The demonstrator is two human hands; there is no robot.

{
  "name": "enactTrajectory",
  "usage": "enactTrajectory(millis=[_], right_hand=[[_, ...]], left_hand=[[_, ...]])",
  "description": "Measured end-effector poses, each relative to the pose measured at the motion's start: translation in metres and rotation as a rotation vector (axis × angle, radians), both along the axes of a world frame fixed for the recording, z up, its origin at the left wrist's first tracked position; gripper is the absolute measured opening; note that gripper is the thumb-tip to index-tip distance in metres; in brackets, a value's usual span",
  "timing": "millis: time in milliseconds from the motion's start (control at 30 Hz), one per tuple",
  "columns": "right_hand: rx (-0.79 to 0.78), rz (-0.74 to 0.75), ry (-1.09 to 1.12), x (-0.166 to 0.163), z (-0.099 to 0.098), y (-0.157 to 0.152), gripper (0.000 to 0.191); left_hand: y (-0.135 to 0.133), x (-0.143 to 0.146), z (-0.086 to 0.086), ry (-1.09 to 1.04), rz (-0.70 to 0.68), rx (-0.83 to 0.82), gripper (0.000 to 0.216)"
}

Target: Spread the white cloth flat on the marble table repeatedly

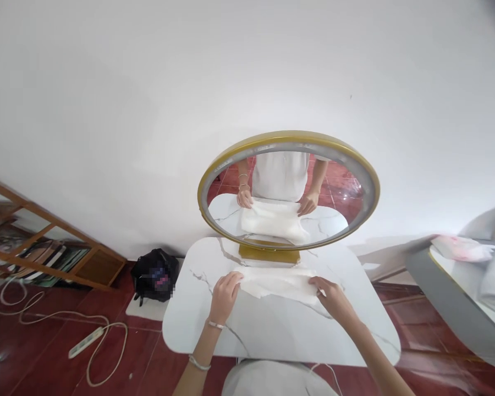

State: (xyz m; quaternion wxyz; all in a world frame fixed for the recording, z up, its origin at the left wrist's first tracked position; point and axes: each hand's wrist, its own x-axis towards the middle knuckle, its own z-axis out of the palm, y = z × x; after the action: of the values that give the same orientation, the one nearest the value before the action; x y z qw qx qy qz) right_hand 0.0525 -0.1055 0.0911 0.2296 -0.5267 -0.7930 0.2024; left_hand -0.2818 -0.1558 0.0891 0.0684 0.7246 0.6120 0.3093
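Observation:
A thin white tissue or cloth [278, 281] is stretched between my two hands, above the white marble-patterned table [272, 335]. My left hand [226, 294] pinches its left end, and two bracelets show on that arm. Its right end is held between the fingers and thumb of my right hand [332, 297]. Just beyond stands an oval-looking mirror [289, 187] with a gold rim on a gold base [269, 253]. Both hands and the white piece are reflected in the glass.
To the left, a black bag [154, 275] lies on the red tiled floor near a wooden shelf [45, 236] with books. A white power strip [86, 342] and its cable trail across the floor. A second table [457, 302] with a plastic packet [462, 247] stands right.

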Motion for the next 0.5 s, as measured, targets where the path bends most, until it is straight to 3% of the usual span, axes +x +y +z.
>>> enactTrajectory(millis=[100,267,400,500], right_hand=[[-0.117,-0.039,0.054,0.002,0.004,-0.005,0.024],[-0.201,-0.066,0.123,0.01,0.012,-0.014,0.041],[-0.226,-0.156,0.289,0.018,0.02,-0.015,0.031],[-0.218,-0.271,0.381,0.025,0.037,-0.011,0.031]], left_hand=[[-0.002,-0.005,-0.004,0.005,-0.009,-0.037,0.026],[-0.006,-0.015,0.001,-0.062,0.0,-0.151,0.026],[-0.001,-0.025,0.014,-0.231,-0.048,-0.234,0.03],[0.008,-0.027,0.035,-0.327,-0.073,-0.187,0.027]])
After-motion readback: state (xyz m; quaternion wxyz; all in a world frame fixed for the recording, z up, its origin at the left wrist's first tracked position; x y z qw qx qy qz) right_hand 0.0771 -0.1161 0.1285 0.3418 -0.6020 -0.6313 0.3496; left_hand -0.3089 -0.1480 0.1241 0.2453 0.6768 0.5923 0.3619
